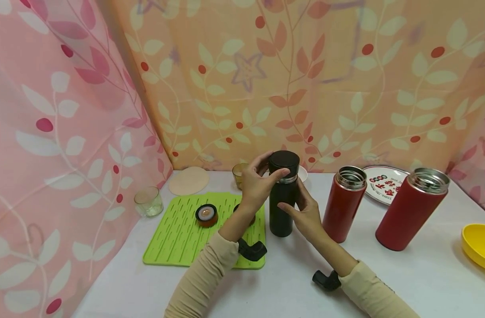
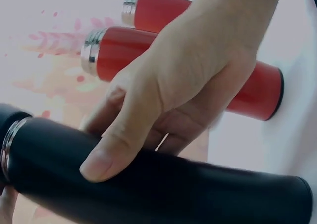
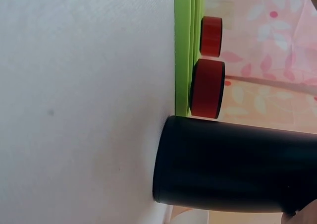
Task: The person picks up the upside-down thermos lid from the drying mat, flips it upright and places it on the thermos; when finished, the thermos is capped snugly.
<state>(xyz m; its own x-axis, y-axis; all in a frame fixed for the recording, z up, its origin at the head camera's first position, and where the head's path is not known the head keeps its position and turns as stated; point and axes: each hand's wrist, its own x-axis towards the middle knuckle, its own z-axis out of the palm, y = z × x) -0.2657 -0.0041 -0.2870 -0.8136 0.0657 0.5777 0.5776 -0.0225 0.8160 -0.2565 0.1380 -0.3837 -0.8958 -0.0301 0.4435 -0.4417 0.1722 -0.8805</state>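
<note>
A black flask (image 1: 283,198) stands upright on the white surface (image 1: 405,282), just beside the right edge of a green ridged mat (image 1: 179,234), with its black lid (image 1: 284,164) seated on top above a silver ring. The left hand (image 1: 257,185) reaches in from the mat side and its grip closes around the lid, the thumb and fingers curled over the cap's rim. The right hand (image 1: 304,214) holds the flask's body lower down, thumb across the front and fingers wrapped behind; how firmly this grip presses cannot be told. In the left wrist view the right hand (image 2: 183,90) shows with its thumb lying flat on the dark body (image 2: 148,189), and two red flasks (image 2: 183,60) stand behind it. To the right of the black flask, the nearer red flask (image 1: 343,204) and the farther red flask (image 1: 411,208) both stand open-topped, well apart from each other. On the mat lie two red lids (image 3: 208,87), one (image 1: 206,215) plainly seen from the head camera, the other partly hidden behind the left wrist. A clear glass (image 1: 148,202) sits left of the mat, a round tan coaster (image 1: 188,180) behind it, a printed plate (image 1: 385,183) behind the red flasks, and a yellow bowl (image 1: 481,245) at the far right edge.
</note>
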